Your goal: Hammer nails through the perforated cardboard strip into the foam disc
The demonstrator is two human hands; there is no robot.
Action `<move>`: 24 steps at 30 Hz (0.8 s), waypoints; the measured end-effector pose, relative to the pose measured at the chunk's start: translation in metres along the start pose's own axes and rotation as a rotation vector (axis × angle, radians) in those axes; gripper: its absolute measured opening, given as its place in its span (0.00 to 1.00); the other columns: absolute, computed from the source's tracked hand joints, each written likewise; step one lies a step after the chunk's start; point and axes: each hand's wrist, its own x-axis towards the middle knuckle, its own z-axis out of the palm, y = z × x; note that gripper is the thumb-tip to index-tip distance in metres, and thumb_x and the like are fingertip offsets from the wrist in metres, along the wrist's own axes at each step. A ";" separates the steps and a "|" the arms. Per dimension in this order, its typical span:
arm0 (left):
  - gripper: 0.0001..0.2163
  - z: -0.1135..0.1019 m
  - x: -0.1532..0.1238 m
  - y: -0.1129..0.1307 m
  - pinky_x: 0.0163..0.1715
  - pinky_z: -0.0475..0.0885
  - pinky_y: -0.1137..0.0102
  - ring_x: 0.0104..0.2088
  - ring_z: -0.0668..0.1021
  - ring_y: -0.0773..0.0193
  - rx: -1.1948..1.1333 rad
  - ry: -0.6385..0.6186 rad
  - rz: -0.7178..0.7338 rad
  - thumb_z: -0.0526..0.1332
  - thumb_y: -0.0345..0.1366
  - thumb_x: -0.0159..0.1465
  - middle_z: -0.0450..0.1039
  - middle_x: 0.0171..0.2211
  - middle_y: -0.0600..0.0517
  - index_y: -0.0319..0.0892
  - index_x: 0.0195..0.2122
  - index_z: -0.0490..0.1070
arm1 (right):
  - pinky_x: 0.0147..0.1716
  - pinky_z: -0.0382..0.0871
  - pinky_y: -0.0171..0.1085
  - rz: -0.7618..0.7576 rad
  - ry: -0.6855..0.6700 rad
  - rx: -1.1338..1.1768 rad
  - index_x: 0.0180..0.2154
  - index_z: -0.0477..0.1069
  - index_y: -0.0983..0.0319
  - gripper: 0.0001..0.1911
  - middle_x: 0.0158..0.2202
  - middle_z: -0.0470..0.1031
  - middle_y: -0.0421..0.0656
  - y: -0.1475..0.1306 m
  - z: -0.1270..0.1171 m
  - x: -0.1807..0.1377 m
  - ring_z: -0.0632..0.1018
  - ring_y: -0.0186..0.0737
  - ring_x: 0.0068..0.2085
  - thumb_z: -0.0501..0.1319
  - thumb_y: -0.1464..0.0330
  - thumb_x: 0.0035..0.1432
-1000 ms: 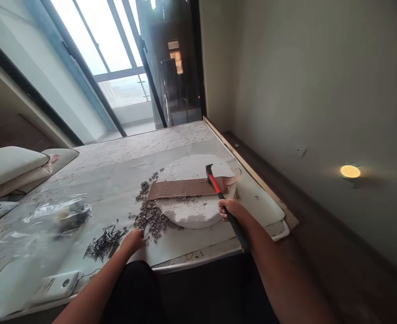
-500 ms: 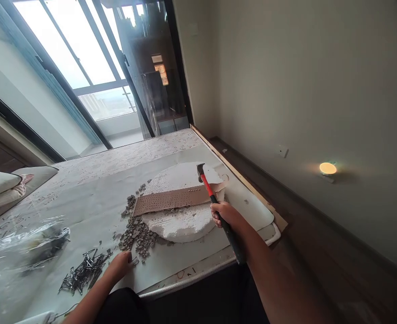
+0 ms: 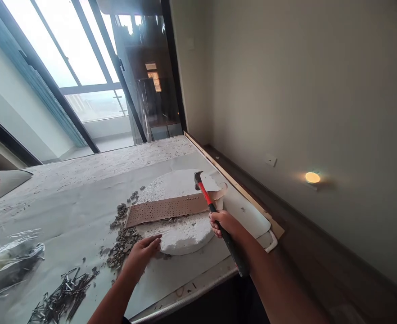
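Observation:
My right hand (image 3: 221, 223) is wrapped round the black grip of a claw hammer (image 3: 205, 194) with a red neck. The hammer's head hangs over the far part of a round white foam block (image 3: 185, 238). Across the block lies a brown strip (image 3: 166, 209) dotted with rows of small holes, with several small raised dots near its right end. My left hand (image 3: 143, 253) is at the block's near left edge, fingers drawn together. Whatever they may pinch is too small to make out. Grey rubble (image 3: 120, 247) lies beside that hand, and a heap of nails (image 3: 61, 294) is farther left.
A clear plastic bag (image 3: 12, 261) with something dark inside lies at the left. Pale sheeting (image 3: 83, 202) covers the mattress-like surface, edged by a wooden board (image 3: 232, 180) on the right. Beyond are a wall with a lit lamp (image 3: 312, 177) and a glass door.
My left hand has moved up and right from beside the nails to the foam block's edge. My right hand still holds the hammer in nearly the same place. The view has shifted slightly.

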 end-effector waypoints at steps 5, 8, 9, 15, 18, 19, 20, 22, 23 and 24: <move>0.33 0.029 0.031 0.028 0.26 0.68 0.69 0.23 0.71 0.66 -0.046 -0.117 0.066 0.62 0.60 0.45 0.69 0.21 0.51 0.36 0.41 0.75 | 0.11 0.49 0.29 -0.011 0.002 0.005 0.21 0.55 0.59 0.07 0.13 0.56 0.31 0.004 0.003 0.004 0.57 0.26 0.13 0.55 0.70 0.43; 0.30 0.040 0.051 0.046 0.24 0.66 0.70 0.22 0.69 0.67 0.040 -0.189 0.141 0.58 0.61 0.50 0.67 0.20 0.51 0.36 0.38 0.75 | 0.11 0.49 0.30 -0.017 0.037 0.016 0.21 0.55 0.59 0.07 0.13 0.57 0.31 0.000 0.005 0.001 0.57 0.26 0.12 0.55 0.69 0.43; 0.30 0.045 0.057 0.053 0.23 0.66 0.70 0.21 0.69 0.68 0.063 -0.207 0.165 0.57 0.60 0.52 0.67 0.20 0.52 0.36 0.37 0.75 | 0.12 0.49 0.30 -0.017 0.048 0.016 0.21 0.55 0.59 0.07 0.13 0.57 0.31 -0.002 0.005 0.000 0.57 0.26 0.13 0.55 0.69 0.43; 0.26 0.075 0.098 0.094 0.20 0.62 0.72 0.17 0.67 0.69 0.304 -0.163 0.262 0.49 0.55 0.60 0.67 0.17 0.52 0.35 0.33 0.74 | 0.11 0.49 0.30 -0.068 0.039 0.063 0.22 0.55 0.59 0.06 0.12 0.56 0.30 -0.014 0.011 -0.011 0.57 0.27 0.12 0.55 0.69 0.40; 0.25 0.089 0.115 0.108 0.24 0.63 0.71 0.20 0.70 0.67 0.529 -0.058 0.371 0.45 0.49 0.64 0.71 0.20 0.49 0.36 0.26 0.73 | 0.11 0.49 0.30 -0.092 0.018 0.069 0.22 0.56 0.59 0.05 0.12 0.56 0.30 -0.018 0.011 -0.019 0.57 0.27 0.12 0.54 0.70 0.40; 0.25 0.094 0.121 0.111 0.25 0.62 0.70 0.21 0.71 0.66 0.633 -0.025 0.412 0.44 0.48 0.64 0.71 0.20 0.48 0.37 0.24 0.73 | 0.11 0.49 0.30 -0.101 0.012 0.063 0.22 0.56 0.59 0.05 0.12 0.56 0.30 -0.019 0.011 -0.022 0.57 0.27 0.12 0.54 0.70 0.40; 0.25 0.099 0.125 0.114 0.26 0.61 0.70 0.22 0.71 0.65 0.744 0.002 0.446 0.44 0.47 0.64 0.71 0.20 0.48 0.37 0.22 0.72 | 0.11 0.50 0.30 -0.108 0.004 0.058 0.22 0.56 0.59 0.06 0.12 0.56 0.30 -0.020 0.009 -0.024 0.58 0.27 0.12 0.55 0.70 0.40; 0.26 0.109 0.135 0.118 0.26 0.60 0.69 0.23 0.72 0.63 0.945 0.036 0.476 0.43 0.47 0.65 0.71 0.20 0.47 0.38 0.21 0.71 | 0.11 0.51 0.30 -0.120 -0.021 0.055 0.23 0.56 0.59 0.06 0.12 0.56 0.30 -0.021 0.005 -0.027 0.58 0.27 0.13 0.55 0.70 0.41; 0.26 0.114 0.140 0.119 0.25 0.59 0.69 0.23 0.72 0.62 1.018 0.039 0.478 0.42 0.47 0.65 0.70 0.20 0.46 0.38 0.21 0.71 | 0.11 0.51 0.30 -0.123 -0.034 0.060 0.23 0.56 0.59 0.06 0.12 0.56 0.31 -0.021 0.003 -0.028 0.58 0.28 0.13 0.55 0.70 0.42; 0.26 0.119 0.145 0.119 0.25 0.58 0.69 0.23 0.72 0.62 1.066 0.038 0.480 0.42 0.47 0.65 0.70 0.20 0.46 0.38 0.21 0.71 | 0.11 0.51 0.30 -0.123 -0.042 0.071 0.23 0.56 0.59 0.05 0.12 0.56 0.30 -0.021 0.001 -0.029 0.58 0.28 0.13 0.55 0.70 0.42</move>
